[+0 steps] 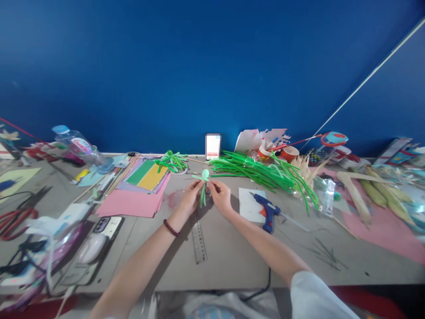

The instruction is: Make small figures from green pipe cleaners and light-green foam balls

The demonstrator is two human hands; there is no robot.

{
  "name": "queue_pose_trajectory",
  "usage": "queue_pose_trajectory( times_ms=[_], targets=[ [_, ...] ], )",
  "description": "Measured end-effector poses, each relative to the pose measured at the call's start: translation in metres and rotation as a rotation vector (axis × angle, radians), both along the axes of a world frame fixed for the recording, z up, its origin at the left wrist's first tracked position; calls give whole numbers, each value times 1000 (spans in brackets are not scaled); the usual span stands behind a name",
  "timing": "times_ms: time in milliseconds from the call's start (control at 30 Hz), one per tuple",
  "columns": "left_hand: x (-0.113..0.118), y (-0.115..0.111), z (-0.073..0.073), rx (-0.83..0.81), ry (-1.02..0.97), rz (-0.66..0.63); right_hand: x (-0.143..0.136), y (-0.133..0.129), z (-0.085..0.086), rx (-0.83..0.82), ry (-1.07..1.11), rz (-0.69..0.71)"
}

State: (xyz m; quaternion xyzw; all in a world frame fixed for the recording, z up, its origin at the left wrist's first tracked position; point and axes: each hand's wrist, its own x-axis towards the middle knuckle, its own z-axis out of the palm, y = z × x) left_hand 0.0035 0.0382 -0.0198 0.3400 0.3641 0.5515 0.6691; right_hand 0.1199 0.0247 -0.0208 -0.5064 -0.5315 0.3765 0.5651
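Observation:
Between my two hands, above the middle of the table, is a small light green pipe cleaner figure (203,199) with a rounded top and strands hanging down. My left hand (192,195) pinches it from the left, a dark beaded bracelet on that wrist. Close to its right side, my right hand (220,195) has its fingers pressed together; whether they grip a strand is too small to make out. Below the hands lies a clear ruler (199,241). A blue glue gun (269,212) rests on a white paper (247,208) to the right.
Green pipe cleaners (262,172) lie in a bundle at the back. Pink sheets (129,204) and coloured card sit left, near a phone (108,228) and red-handled scissors (16,221). A lit phone screen (213,146) stands against the blue wall. Corn husks (378,190) are at right.

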Motion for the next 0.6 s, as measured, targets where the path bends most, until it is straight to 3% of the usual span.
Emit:
queue_pose_trajectory(
  times_ms=[600],
  targets=[
    [-7,5,-10,170,350,102,1,3,-4,33,47,-38]
  ],
)
